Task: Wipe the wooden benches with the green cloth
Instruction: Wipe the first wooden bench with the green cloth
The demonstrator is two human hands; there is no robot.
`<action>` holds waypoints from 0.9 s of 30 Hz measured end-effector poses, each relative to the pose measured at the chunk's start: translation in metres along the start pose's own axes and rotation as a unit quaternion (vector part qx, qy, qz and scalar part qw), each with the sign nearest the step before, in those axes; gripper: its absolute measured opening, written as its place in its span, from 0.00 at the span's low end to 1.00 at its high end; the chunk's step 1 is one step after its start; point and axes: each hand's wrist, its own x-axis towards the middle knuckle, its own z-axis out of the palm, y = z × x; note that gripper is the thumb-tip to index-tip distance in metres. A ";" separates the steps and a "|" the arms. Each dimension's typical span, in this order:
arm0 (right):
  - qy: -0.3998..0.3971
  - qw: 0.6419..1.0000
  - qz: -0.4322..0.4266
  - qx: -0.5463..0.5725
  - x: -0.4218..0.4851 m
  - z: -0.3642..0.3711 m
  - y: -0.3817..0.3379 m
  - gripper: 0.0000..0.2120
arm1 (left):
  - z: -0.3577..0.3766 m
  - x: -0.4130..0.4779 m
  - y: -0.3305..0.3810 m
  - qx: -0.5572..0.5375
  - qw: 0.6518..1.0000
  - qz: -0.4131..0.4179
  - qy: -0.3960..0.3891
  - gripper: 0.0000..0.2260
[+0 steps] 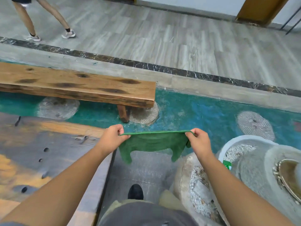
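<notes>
The green cloth (154, 142) hangs stretched in the air between both hands, folded over so two corners dangle down. My left hand (112, 136) pinches its left top corner and my right hand (199, 141) pinches its right top corner. A long wooden bench (78, 86) with dark knots stands ahead and to the left on the teal floor, its right end just beyond the cloth. One bench leg (123, 113) shows under that end. The cloth touches neither the bench nor the table.
A dark wooden table (48, 157) with holes fills the lower left beside my left arm. Stone basins with gravel (241, 160) crowd the lower right. Round millstones (255, 126) are set in the teal floor. Another person's legs (48, 18) stand at the far left.
</notes>
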 end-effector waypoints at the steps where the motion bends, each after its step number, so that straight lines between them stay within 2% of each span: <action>1: 0.000 1.000 0.001 0.006 0.015 0.001 -0.009 0.11 | -0.003 0.017 0.005 0.004 1.000 -0.007 0.015 0.19; 8: 0.001 0.999 0.022 0.046 0.136 0.016 -0.048 0.11 | -0.004 0.136 0.044 0.025 0.998 -0.034 0.046 0.14; 14: -0.028 0.997 0.030 0.068 0.281 0.031 -0.073 0.12 | 0.004 0.245 0.066 0.059 0.989 -0.096 0.097 0.19; 20: -0.077 0.997 0.024 0.005 0.405 0.035 -0.111 0.08 | 0.025 0.329 0.090 0.031 0.981 -0.166 0.096 0.14; 27: -0.147 0.986 -0.044 -0.071 0.527 0.076 -0.172 0.10 | 0.018 0.407 0.094 0.005 0.966 -0.214 0.143 0.09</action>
